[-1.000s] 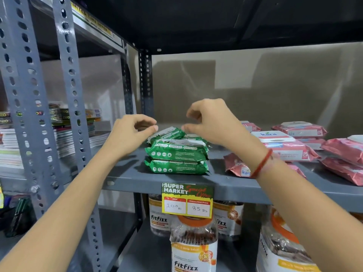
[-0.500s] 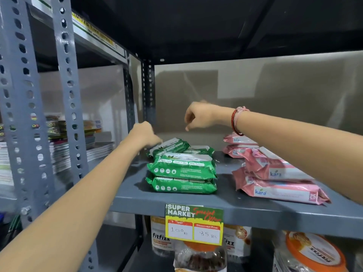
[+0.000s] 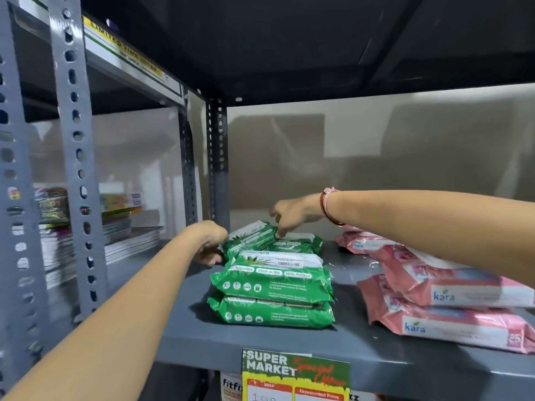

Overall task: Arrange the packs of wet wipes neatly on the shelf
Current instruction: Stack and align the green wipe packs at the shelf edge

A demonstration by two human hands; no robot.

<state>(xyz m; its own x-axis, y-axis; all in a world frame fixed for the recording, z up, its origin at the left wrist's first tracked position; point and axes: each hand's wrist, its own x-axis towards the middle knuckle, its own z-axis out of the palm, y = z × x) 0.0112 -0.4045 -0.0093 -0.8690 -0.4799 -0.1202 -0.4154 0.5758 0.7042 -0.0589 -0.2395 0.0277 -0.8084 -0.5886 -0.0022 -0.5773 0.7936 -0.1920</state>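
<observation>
Two green wet-wipe packs [image 3: 272,287] lie stacked near the front of the grey shelf [image 3: 202,340]. Behind them a tilted green pack [image 3: 250,237] leans on another green pack [image 3: 301,241]. My left hand [image 3: 210,241] grips the left end of the tilted pack. From above, my right hand [image 3: 292,212] presses its fingertips on that pack's right part. Pink Kara wipe packs [image 3: 451,308] lie stacked at the right, partly hidden by my right forearm.
A perforated grey upright [image 3: 217,169] stands right behind the green packs, another upright [image 3: 75,140] at the front left. Stacked books [image 3: 121,235] fill the neighbouring bay. A price tag [image 3: 295,374] hangs on the shelf edge. A dark shelf [image 3: 289,39] hangs overhead.
The camera has come closer to the shelf. My right hand dropped from above onto the rear tilted green pack, and my left hand has closed on that pack's left end.
</observation>
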